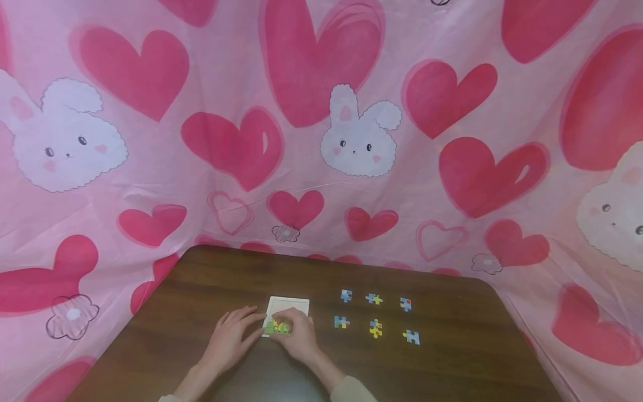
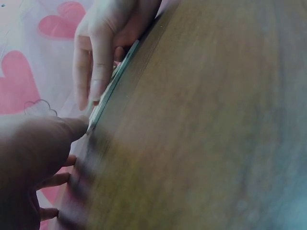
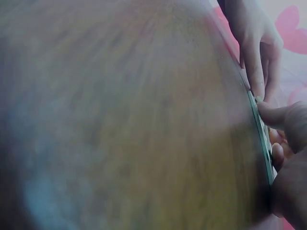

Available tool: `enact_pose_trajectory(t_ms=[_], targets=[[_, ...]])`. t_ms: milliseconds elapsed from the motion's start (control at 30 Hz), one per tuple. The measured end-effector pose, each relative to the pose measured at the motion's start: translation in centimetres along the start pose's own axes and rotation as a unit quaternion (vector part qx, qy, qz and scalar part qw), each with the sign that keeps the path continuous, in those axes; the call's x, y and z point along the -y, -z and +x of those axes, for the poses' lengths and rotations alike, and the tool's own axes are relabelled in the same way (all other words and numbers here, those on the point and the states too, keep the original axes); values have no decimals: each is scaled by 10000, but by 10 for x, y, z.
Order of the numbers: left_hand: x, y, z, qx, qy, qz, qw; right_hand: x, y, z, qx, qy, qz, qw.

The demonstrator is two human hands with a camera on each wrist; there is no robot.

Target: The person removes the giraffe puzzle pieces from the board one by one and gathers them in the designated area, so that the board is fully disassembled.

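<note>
A small white-framed puzzle tray (image 1: 288, 300) lies on the table, with green and yellow puzzle pieces (image 1: 278, 327) along its near part. My left hand (image 1: 230, 336) is at the tray's left side, fingers extended and spread, with the index fingertip and thumb right at the frame. Over the tray, my right hand (image 1: 300, 335) bends its thumb and fingers down to pinch a puzzle piece at the near left; the hand hides much of it. Seen edge-on in the left wrist view, the tray (image 2: 112, 88) sits between the right hand (image 2: 103, 48) and the left thumb (image 2: 72, 127).
To the right of the tray, several loose jigsaw pieces lie spaced apart in two rows, among them a yellow piece (image 1: 375, 328) and a blue one (image 1: 413, 337). The dark wooden table (image 1: 452, 318) meets a pink heart-and-rabbit cloth (image 1: 301, 223) behind it.
</note>
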State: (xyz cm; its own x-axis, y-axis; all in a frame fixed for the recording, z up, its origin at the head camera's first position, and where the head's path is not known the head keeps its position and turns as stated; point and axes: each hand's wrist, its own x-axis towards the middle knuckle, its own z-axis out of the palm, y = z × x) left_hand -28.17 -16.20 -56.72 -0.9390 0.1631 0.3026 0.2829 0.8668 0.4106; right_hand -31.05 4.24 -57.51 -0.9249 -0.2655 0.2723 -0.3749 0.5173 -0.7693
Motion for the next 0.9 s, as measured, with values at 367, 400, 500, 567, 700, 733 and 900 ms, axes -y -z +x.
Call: enact_pose_trajectory(t_ms=[367, 400, 500, 567, 700, 733, 900], targets=[[0, -2, 0, -92, -54, 29, 9999, -7, 7, 5, 30, -94, 1824, 9832], [1, -2, 0, -80, -50, 34, 9999, -8, 9, 5, 43, -65, 1813, 9834], [1, -3, 0, -58, -44, 31, 10000, -9, 19, 4, 120, -137, 1753, 9844], [1, -3, -1, -72, -53, 22, 10000, -9, 27, 2, 217, -327, 1710, 9845], [0, -1, -1, -39, -33, -12, 10000, -8, 46, -7, 381, -552, 1657, 9839], [0, -1, -1, -33, -31, -22, 10000, -9, 51, -11, 412, -566, 1660, 9836], [2, -2, -1, -4, -31, -51, 10000, -19, 79, -30, 482, -536, 1618, 9842]])
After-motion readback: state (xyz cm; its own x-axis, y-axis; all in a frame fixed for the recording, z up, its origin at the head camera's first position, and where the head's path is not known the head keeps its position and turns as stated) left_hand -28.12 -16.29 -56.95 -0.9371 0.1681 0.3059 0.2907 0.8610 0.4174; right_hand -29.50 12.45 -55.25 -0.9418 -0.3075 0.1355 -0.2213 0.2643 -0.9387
